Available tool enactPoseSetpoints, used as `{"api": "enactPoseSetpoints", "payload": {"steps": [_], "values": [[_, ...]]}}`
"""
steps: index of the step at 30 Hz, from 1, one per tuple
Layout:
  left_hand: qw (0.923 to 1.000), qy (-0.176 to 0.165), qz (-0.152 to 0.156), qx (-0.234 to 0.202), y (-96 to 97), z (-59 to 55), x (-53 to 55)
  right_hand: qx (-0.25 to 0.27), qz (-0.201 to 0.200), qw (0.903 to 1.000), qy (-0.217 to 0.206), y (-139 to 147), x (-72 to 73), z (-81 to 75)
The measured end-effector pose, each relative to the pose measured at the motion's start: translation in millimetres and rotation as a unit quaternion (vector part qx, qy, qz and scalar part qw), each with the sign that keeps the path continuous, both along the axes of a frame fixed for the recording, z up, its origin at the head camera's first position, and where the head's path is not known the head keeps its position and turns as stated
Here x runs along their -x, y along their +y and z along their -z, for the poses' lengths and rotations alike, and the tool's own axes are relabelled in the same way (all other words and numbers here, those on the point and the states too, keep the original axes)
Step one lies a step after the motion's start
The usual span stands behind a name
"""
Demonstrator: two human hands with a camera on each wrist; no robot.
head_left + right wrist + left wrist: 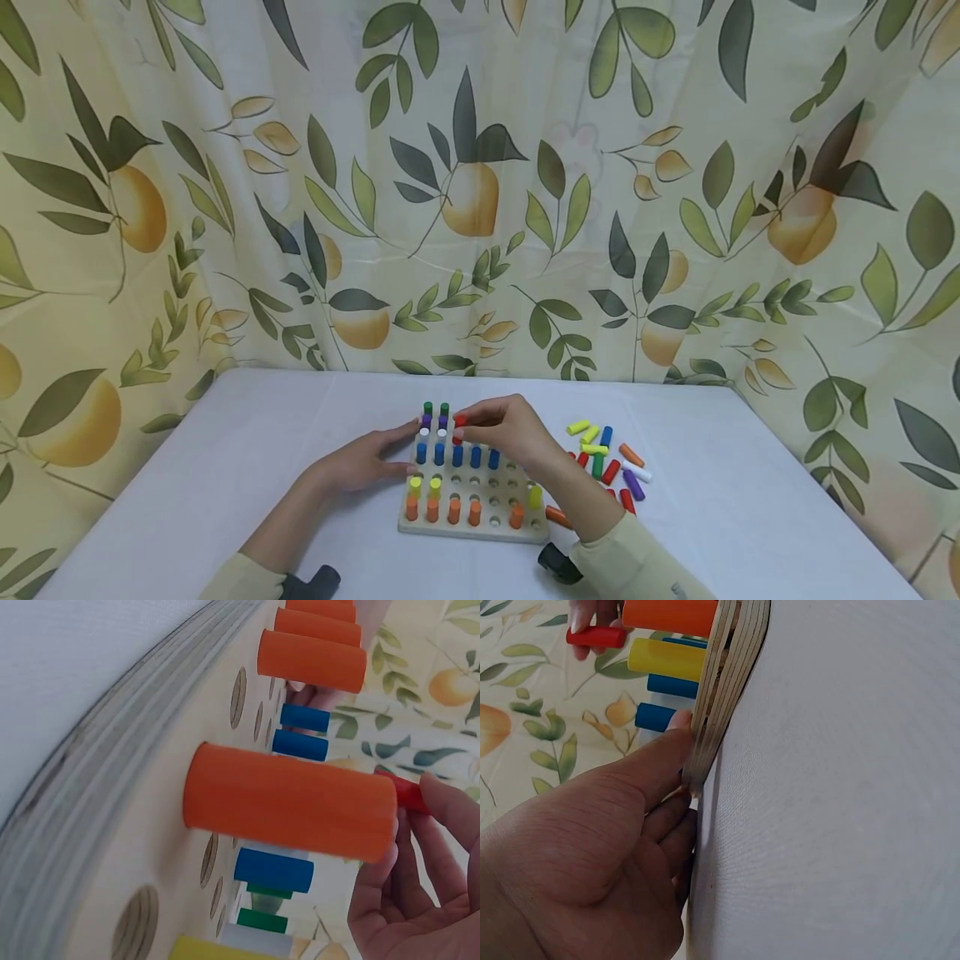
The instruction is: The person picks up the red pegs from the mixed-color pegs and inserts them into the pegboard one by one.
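Pale sleeves (637,558) frame the foreground at the bottom edge, a black device (558,564) at the right wrist and another (311,583) at the left. Behind, a curtain (555,275) printed with orange fruit and green leaves spans the scene above a white-covered counter (172,483). On the counter, between a person's two hands, lies a wooden board (465,528) drilled with rows of holes. The left hand (363,458) rests at the board's left edge, its fingers relaxed against the wood rather than clenched. The right hand (510,429) reaches over the far part of the board, fingers grasping a red peg (604,636), which is held beside the standing purple and white pegs. Five orange pegs (453,511) stand along the near row, one set apart toward the right; three yellow pegs (435,487) come next, then, beyond a gap, five blue pegs (476,457). Pairs of white pegs (442,435), purple pegs (426,422) and green pegs (427,408) fill the far left. Loose pegs (633,486) in mixed colors lie scattered right of the board.
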State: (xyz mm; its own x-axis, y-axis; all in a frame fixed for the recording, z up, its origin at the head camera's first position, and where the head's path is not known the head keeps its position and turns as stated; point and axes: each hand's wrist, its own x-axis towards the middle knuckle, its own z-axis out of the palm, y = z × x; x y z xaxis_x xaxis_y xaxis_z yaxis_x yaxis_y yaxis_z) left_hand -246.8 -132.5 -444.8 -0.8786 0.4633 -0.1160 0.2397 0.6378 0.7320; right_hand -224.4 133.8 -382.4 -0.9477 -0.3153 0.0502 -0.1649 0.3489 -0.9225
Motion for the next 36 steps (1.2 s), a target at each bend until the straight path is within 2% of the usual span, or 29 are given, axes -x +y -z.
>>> {"api": "enactPoseSetpoints", "payload": {"steps": [14, 30, 36], "values": [[0.9999, 0.008, 0.012, -0.002, -2.5, 0.6, 5.9, -0.016, -0.006, 0.9998, -0.009, -9, 5.9, 3.8], [0.9999, 0.005, 0.009, -0.005, -2.9, 0.8, 3.0, -0.021, -0.033, 0.9992, -0.005, -19, 8.3, 10.5], [0.9998, 0.012, 0.015, -0.001, -3.6, 3.1, 3.5, -0.022, -0.033, 0.999, -0.019, -23, 7.8, 11.9]]}}
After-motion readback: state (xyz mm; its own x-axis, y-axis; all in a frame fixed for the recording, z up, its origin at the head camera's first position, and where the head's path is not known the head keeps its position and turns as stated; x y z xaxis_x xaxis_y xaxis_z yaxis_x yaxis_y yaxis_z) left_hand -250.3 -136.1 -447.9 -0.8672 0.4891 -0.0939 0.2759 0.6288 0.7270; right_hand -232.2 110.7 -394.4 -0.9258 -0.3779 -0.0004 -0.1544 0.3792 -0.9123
